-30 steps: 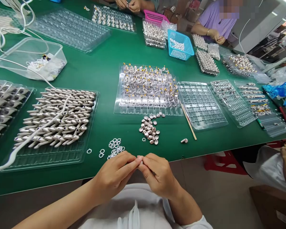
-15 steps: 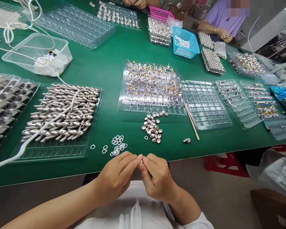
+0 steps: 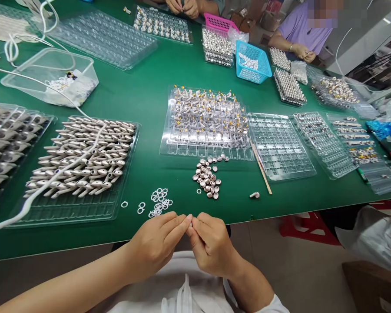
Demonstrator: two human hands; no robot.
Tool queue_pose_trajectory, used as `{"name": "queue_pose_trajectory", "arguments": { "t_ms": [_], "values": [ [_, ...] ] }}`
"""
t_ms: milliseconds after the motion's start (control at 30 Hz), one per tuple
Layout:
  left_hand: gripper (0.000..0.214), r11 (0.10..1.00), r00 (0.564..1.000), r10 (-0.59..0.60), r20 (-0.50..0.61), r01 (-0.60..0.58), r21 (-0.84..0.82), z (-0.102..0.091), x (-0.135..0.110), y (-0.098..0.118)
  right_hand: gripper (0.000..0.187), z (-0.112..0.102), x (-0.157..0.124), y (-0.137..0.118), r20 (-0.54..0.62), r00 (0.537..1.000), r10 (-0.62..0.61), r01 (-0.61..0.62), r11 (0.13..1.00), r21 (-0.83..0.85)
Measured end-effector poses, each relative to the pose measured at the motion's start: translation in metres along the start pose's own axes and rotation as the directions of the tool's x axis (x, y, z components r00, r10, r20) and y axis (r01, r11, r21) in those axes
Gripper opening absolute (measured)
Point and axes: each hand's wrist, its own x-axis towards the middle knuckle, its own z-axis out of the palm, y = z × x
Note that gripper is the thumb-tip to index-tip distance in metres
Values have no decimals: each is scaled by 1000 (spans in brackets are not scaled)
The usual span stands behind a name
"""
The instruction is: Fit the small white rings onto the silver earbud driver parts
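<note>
My left hand (image 3: 154,243) and my right hand (image 3: 211,243) meet fingertip to fingertip at the near edge of the green table (image 3: 143,95). Both pinch a tiny part between them, too small to name. Just beyond the left fingers lies a scatter of small white rings (image 3: 159,202). A pile of small metallic caps (image 3: 208,178) sits further out, ahead of my right hand. One white earbud-shaped piece (image 3: 254,195) lies alone to the right.
A clear tray of beige earbud shells (image 3: 81,156) fills the left. A tray of assembled parts (image 3: 207,117), an empty blister tray (image 3: 278,145) and a wooden stick (image 3: 261,169) lie ahead. Blue basket (image 3: 251,61), pink basket (image 3: 217,21), clear tub (image 3: 48,78). Other people's hands work at the far edge.
My hands stay together at the table edge with only slight finger movement. The view has shifted a little.
</note>
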Motion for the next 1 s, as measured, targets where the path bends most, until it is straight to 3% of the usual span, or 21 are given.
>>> {"name": "queue_pose_trajectory", "arguments": {
  "t_ms": [267, 400, 600, 1000],
  "values": [
    [33, 992, 996, -60, -59, 53, -115, -8, 17, 0, 16, -8, 0, -6, -87, 996, 18, -15, 999, 37],
    [23, 979, 980, -153, -124, 134, -152, -11, 24, 2, 33, -7, -6, -2, -128, 992, -11, 14, 1000, 25],
    [25, 976, 991, -82, -109, 58, -212, -13, 21, -2, 38, -8, -9, 3, -91, 996, -14, 19, 999, 49],
    [27, 983, 993, -77, -86, 61, -171, -11, 14, -4, 37, -5, -3, 5, -56, 998, 26, -16, 987, 162]
  ]
}}
